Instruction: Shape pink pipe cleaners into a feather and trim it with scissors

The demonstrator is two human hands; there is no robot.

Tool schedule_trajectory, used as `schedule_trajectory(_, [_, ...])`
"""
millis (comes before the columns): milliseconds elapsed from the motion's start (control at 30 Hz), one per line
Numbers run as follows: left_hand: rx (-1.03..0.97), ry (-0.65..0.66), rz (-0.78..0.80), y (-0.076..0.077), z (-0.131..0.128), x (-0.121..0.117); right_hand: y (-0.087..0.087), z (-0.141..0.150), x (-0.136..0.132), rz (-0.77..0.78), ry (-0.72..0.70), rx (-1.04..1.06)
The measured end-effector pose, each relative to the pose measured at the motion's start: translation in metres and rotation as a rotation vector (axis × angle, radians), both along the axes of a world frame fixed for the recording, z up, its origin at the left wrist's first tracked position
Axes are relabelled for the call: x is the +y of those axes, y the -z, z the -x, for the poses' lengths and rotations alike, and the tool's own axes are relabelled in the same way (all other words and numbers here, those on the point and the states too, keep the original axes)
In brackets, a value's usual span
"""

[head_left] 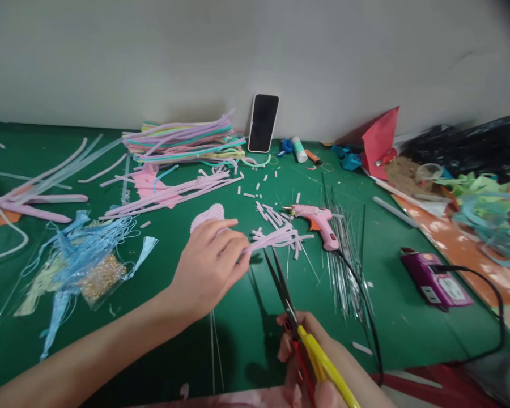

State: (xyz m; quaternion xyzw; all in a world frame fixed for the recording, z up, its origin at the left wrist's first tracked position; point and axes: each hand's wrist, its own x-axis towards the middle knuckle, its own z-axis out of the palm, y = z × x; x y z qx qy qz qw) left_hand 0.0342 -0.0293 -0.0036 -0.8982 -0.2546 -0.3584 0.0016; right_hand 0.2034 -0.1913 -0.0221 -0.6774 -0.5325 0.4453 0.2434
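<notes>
My left hand (216,260) is closed, its fingers pinching lilac pipe cleaners (266,240) that stick out to the right over the green table. Part of a lilac fuzzy piece (207,215) shows behind that hand. My right hand (308,351) is wrapped round scissors (285,286) with one yellow and one red handle. Their blades point away from me, slightly parted, with the tips just below the pipe cleaners. Short cut lilac pieces (268,213) lie scattered beyond. A pink glue gun (318,221) rests on its side to the right of them.
Thin metal wires (344,272) lie right of centre. A purple power adapter (437,280) has a black cord plugged in. A phone (264,123) leans on the wall beside bundled coloured pipe cleaners (182,141). Blue tassels (89,243) and a bag of gold beads (103,277) lie left.
</notes>
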Motion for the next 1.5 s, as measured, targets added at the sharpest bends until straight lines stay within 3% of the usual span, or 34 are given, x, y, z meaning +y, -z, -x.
schedule_trajectory(133, [0.064,0.039,-0.007,0.005,-0.003,-0.007,-0.032,0.007,0.017,0.066,-0.015,0.196])
schedule_trajectory(267, [0.113,0.057,-0.021,0.012,-0.005,-0.011,-0.047,0.016,0.038,0.178,0.053,0.049])
schedule_trajectory(533, [0.175,0.052,-0.1,0.014,-0.006,-0.008,-0.036,0.013,0.053,0.143,-0.01,-0.123])
schedule_trajectory(800, [0.181,0.021,-0.122,0.012,-0.004,-0.006,-0.01,0.011,0.055,-0.153,0.022,-0.4])
schedule_trajectory(900, [0.229,0.029,-0.083,0.017,-0.003,-0.007,-0.005,0.002,0.055,-0.166,-0.002,-0.431])
schedule_trajectory(1033, [0.287,0.056,0.037,0.023,0.006,-0.008,-0.007,-0.022,0.056,-0.144,0.009,-0.668])
schedule_trajectory(1133, [0.355,-0.003,0.102,0.028,0.023,-0.003,-0.01,-0.041,0.058,-0.097,0.003,-0.905])
schedule_trajectory(1233, [0.489,-0.065,0.166,0.036,0.038,0.002,-0.014,-0.051,0.059,-0.02,-0.083,-1.06])
schedule_trajectory(1367, [0.606,-0.05,0.223,0.048,0.049,-0.003,-0.028,-0.048,0.059,0.066,-0.202,-1.221])
schedule_trajectory(1433, [0.608,-0.048,0.21,0.051,0.05,-0.009,-0.034,-0.041,0.064,-0.025,-0.205,-1.274])
schedule_trajectory(1500, [0.593,-0.046,0.196,0.051,0.051,-0.014,-0.034,-0.031,0.074,-0.255,-0.273,-1.147])
